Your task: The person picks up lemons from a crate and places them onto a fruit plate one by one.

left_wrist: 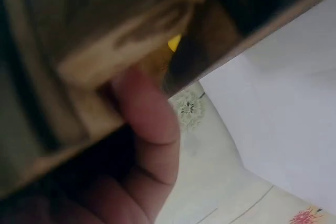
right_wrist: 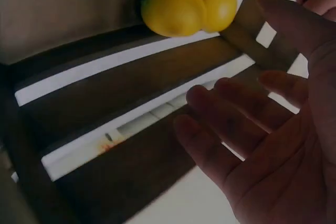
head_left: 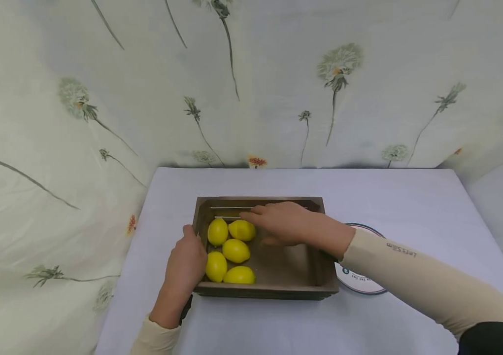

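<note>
One wooden crate (head_left: 264, 291) is standing on one white table (head_left: 411, 197), and five yellow lemons are lying in its left half: two lemons (head_left: 242, 230) at the far side, one lemon (head_left: 235, 251) in the middle and two lemons (head_left: 239, 275) at the near side; two hands are working at it, the left hand (head_left: 187, 261) gripping the crate's left wall with a digit hooking into the handle slot, the right hand (head_left: 284, 222) hovering over the far middle of the crate, its fingers extending loosely and holding nothing; one round white disc (head_left: 357, 283) is lying just right of the crate, the right forearm (head_left: 393, 264) covering its middle; in the left wrist view the crate is blurring and only a sliver of yellow is showing; in the right wrist view three lemons are showing, the top edge cutting one off; the sleeve lettering is staying hard to read.
</note>
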A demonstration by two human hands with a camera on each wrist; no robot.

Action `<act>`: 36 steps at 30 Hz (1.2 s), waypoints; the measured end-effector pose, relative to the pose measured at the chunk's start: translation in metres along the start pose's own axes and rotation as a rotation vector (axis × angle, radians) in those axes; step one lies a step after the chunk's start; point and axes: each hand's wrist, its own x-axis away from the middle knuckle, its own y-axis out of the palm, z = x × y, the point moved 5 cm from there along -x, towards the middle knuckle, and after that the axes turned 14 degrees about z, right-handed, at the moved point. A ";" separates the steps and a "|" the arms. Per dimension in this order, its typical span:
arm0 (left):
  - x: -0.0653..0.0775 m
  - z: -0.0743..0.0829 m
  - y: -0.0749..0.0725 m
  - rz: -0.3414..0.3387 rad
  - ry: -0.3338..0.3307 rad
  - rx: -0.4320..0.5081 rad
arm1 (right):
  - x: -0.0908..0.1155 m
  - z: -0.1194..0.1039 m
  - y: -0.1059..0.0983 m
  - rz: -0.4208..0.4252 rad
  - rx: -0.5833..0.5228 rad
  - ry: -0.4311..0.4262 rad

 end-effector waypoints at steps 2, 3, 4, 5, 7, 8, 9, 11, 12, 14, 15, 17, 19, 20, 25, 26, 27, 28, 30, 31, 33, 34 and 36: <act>-0.001 0.000 0.001 0.016 0.002 0.017 | -0.011 0.002 0.006 -0.030 -0.039 0.023; -0.001 0.000 0.001 0.020 0.001 0.021 | -0.017 0.003 0.010 -0.039 -0.058 0.032; -0.001 -0.001 0.002 0.021 -0.005 0.021 | -0.021 0.004 0.013 -0.048 -0.077 0.044; -0.001 -0.002 0.002 0.023 -0.010 0.020 | -0.026 0.004 0.017 -0.059 -0.097 0.058; -0.001 -0.002 0.002 0.024 -0.019 0.018 | -0.033 0.004 0.026 -0.073 -0.126 0.073; -0.001 -0.002 0.003 0.023 -0.021 0.019 | -0.036 0.004 0.030 -0.082 -0.135 0.083; -0.001 -0.002 0.004 0.023 -0.023 0.019 | -0.039 0.004 0.033 -0.087 -0.143 0.089; -0.001 -0.001 0.004 0.023 -0.024 0.021 | -0.044 0.003 0.040 -0.091 -0.146 0.093; -0.001 -0.001 0.004 0.024 -0.025 0.023 | -0.046 0.002 0.043 -0.087 -0.144 0.092; -0.002 -0.002 0.005 0.025 -0.026 0.020 | -0.050 0.002 0.047 -0.084 -0.132 0.096; -0.002 -0.002 0.005 0.026 -0.027 0.017 | -0.052 0.001 0.050 -0.082 -0.125 0.096; -0.002 -0.003 0.005 0.028 -0.024 0.013 | -0.055 0.001 0.054 -0.080 -0.111 0.096; -0.003 -0.004 0.005 0.031 -0.020 0.008 | -0.059 0.000 0.059 -0.084 -0.092 0.094; -0.003 -0.005 0.005 0.032 -0.016 0.007 | -0.061 0.000 0.061 -0.082 -0.081 0.090; -0.003 -0.006 0.004 0.038 -0.015 -0.001 | -0.066 -0.006 0.072 -0.065 0.003 0.052; -0.002 -0.006 0.004 0.038 -0.018 0.001 | -0.066 -0.007 0.073 -0.061 0.024 0.041; -0.003 -0.006 0.004 0.036 -0.025 0.001 | -0.066 -0.008 0.074 -0.059 0.042 0.034; -0.003 -0.007 0.004 0.037 -0.029 0.003 | -0.066 -0.009 0.074 -0.059 0.060 0.027; -0.003 -0.007 0.004 0.033 -0.044 0.009 | -0.065 -0.011 0.074 -0.064 0.094 0.016; -0.003 -0.007 0.004 0.030 -0.047 0.012 | -0.065 -0.011 0.075 -0.066 0.111 0.013; -0.004 -0.008 0.005 0.027 -0.055 0.014 | -0.066 -0.012 0.076 -0.071 0.134 0.011; -0.004 -0.008 0.005 0.026 -0.056 0.015 | -0.066 -0.012 0.077 -0.076 0.142 0.013; -0.005 -0.008 0.006 0.021 -0.056 0.015 | -0.066 -0.011 0.079 -0.084 0.142 0.023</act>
